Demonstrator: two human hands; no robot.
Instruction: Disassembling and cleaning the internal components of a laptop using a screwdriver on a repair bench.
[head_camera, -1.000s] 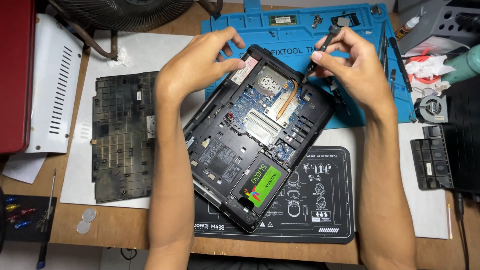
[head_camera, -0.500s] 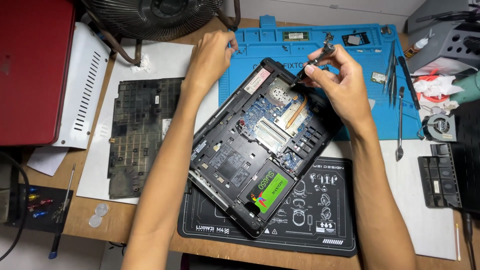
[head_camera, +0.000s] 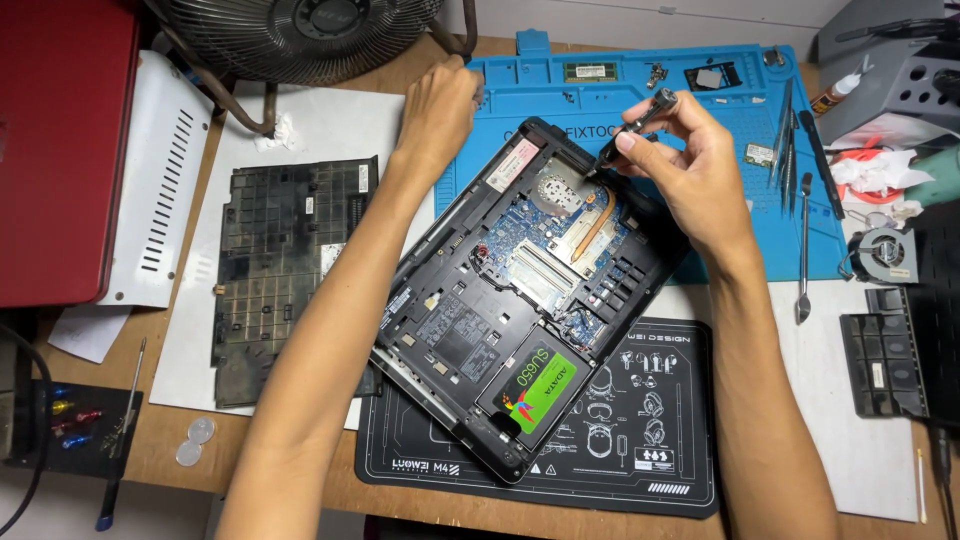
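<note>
up at twelve o'clock, the right hand (head_camera: 690, 175) pinches a screwdriver (head_camera: 628, 135) over the opened laptop (head_camera: 520, 300). the left hand (head_camera: 437, 105) curls closed on the laptop's far corner.

The laptop (head_camera: 520, 300) lies on two mats (head_camera: 640, 440) on the table (head_camera: 170, 455). Its cover (head_camera: 285, 275) lies left. A fan (head_camera: 300, 30) stands far.

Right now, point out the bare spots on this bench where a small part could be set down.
Free: the white paper sheet between the metal fan and the black keyboard panel; the blue silicone mat between its top parts and the right hand; the black printed mat right of the opened black laptop. Crowded: the right edge with tweezers and the small grey fan.
</note>
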